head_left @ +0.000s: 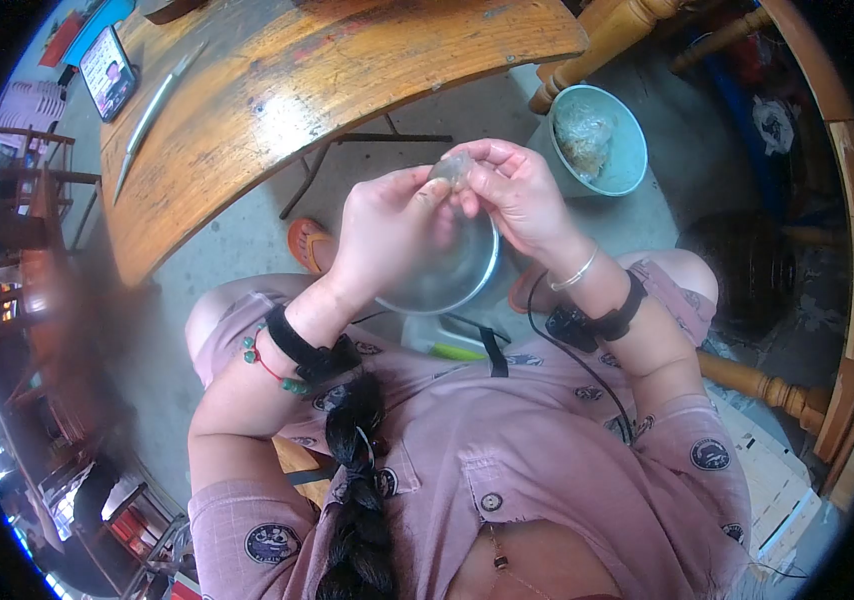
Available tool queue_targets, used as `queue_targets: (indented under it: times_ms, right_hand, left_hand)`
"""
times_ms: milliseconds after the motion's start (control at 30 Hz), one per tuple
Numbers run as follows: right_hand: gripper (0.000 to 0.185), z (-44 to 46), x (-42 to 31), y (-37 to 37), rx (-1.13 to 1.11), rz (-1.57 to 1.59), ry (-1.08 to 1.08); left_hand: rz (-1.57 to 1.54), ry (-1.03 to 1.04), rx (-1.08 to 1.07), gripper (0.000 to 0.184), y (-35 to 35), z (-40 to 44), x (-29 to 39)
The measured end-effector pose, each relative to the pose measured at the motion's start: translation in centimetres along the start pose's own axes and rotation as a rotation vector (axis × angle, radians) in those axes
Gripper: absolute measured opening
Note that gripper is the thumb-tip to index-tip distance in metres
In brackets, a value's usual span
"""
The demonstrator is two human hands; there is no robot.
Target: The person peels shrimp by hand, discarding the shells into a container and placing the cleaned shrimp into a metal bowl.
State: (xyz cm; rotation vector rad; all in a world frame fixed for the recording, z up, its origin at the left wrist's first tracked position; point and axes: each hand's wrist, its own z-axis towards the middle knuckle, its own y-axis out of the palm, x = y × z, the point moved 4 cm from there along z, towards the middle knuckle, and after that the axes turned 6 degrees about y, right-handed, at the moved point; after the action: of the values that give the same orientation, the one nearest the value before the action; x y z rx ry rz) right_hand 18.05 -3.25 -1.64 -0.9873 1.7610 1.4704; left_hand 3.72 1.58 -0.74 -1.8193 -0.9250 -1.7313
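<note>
My left hand [392,220] and my right hand [519,195] meet in front of me, fingertips pinched together. Between them is a small, translucent greyish-white piece [454,168]; its kind is hard to make out. Thumbs and forefingers of both hands press on it. Beneath the hands sits a clear round bowl [462,285] with a pale rim, partly covered by my left hand. What the bowl contains is too blurred to tell.
A wooden table [277,110] curves ahead, bearing a phone [107,75] with its screen lit and a long, slim metal tool [157,115]. A pale blue bin [630,150] holding a clear plastic bag [584,135] stands at front right. A dark cable [587,365] hangs by my right arm.
</note>
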Motion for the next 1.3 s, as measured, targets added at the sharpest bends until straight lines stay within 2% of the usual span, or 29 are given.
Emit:
queue_targets:
  times_ms: [67,133,200,267,300,367,400,467,533,567,700,733,767,800,867,900,967,1033,1067,1100,1167,1200,1267,1300]
  right_hand:
    - [0.022,0.0,-0.1,-0.1,-0.002,-0.002,-0.019]
    - [0.023,-0.1,-0.8,0.2,0.007,-0.186,-0.103]
    - [0.022,-0.2,-1.2,0.3,0.003,-0.238,-0.132]
    - [0.021,-0.1,-1.6,0.2,-0.004,-0.289,-0.161]
    - [0.019,-0.1,-1.8,0.1,0.005,-0.377,-0.203]
    - [0.017,-0.1,-2.2,0.0,0.013,-0.464,-0.244]
    - [0.016,-0.2,-2.5,0.1,0.004,-0.512,-0.267]
    - [0.014,-0.2,-3.0,-0.1,-0.005,-0.560,-0.290]
    - [0.016,-0.3,-3.8,0.0,-0.018,-0.851,-0.450]
    - [0.016,-0.3,-4.1,0.1,-0.017,-0.852,-0.450]
    - [0.018,-0.9,-5.0,1.0,-0.047,-1.150,-0.693]
    - [0.018,-1.2,-5.0,1.4,-0.069,-1.235,-0.778]
    - [0.018,-1.2,-5.1,1.4,-0.070,-1.235,-0.777]
    - [0.018,-1.3,-5.1,1.6,-0.093,-1.227,-0.781]
    - [0.018,-1.4,-5.3,1.7,-0.116,-1.219,-0.785]
    - [0.016,-1.4,-5.6,1.7,-0.091,-1.217,-0.783]
    - [0.014,-1.5,-5.9,1.6,-0.063,-1.216,-0.783]
    - [0.014,-0.7,-5.7,0.3,0.077,-0.911,-0.452]
    - [0.014,-0.3,-5.3,-0.2,0.062,-0.739,-0.374]
    - [0.014,-0.2,-5.2,-0.7,0.062,-0.738,-0.376]
    - [0.016,0.3,-3.8,-1.9,-0.034,-0.730,-0.067]
    - [0.017,0.4,-3.0,-1.8,-0.079,-0.579,0.059]
    - [0.016,0.3,-3.0,-1.7,-0.081,-0.571,0.094]
    - [0.015,0.2,-3.0,-1.4,-0.085,-0.563,0.130]
  left_hand:
    - [0.052,0.032,0.010,0.020,-0.1,0.0,0.1]
    - [0.105,0.020,-0.002,0.021,-0.2,0.0,0.5]
    - [0.157,0.009,-0.014,0.021,-0.5,0.0,0.5]
    - [0.403,0.146,-0.104,0.022,-0.5,0.1,0.9]
    - [0.402,0.145,-0.103,0.022,-0.5,0.1,1.0]
    - [0.174,0.017,-0.106,0.023,-0.4,0.1,0.8]
    - [0.173,0.016,-0.105,0.023,-0.4,0.1,1.0]
    - [-0.220,-0.215,-0.186,0.022,-0.1,-0.2,0.6]
    - [-0.282,-0.257,-0.192,0.022,-0.3,-0.1,0.7]
    - [-0.341,-0.298,-0.201,0.022,-0.3,-0.2,0.6]
    - [-0.343,-0.330,-0.217,0.020,-0.6,-0.1,0.7]
    - [-0.324,-0.387,-0.220,0.020,-0.6,-0.2,0.5]
    - [-0.307,-0.445,-0.224,0.020,-0.6,-0.3,0.3]
    - [-0.308,-0.446,-0.223,0.020,-0.6,-0.3,0.1]
    - [-0.047,-0.431,-0.290,0.020,-0.7,-0.4,-0.7]
    - [-0.047,-0.431,-0.292,0.020,-0.6,-0.4,-0.8]
    - [0.093,-0.353,-0.229,0.019,-0.7,-0.1,-0.6]
    - [0.070,-0.298,-0.178,0.019,-0.8,0.0,-0.6]
    - [0.048,-0.244,-0.125,0.019,-1.0,0.2,-0.4]
    - [0.049,-0.242,-0.126,0.019,-0.9,0.2,-0.4]
    - [0.009,-0.178,-0.105,0.017,-1.0,0.4,-0.2]
    - [0.010,-0.178,-0.106,0.017,-1.2,0.5,-0.4]
    - [0.312,-0.010,-0.123,0.017,-1.7,0.8,-0.5]
    - [0.311,-0.011,-0.123,0.017,-1.6,0.8,-0.3]
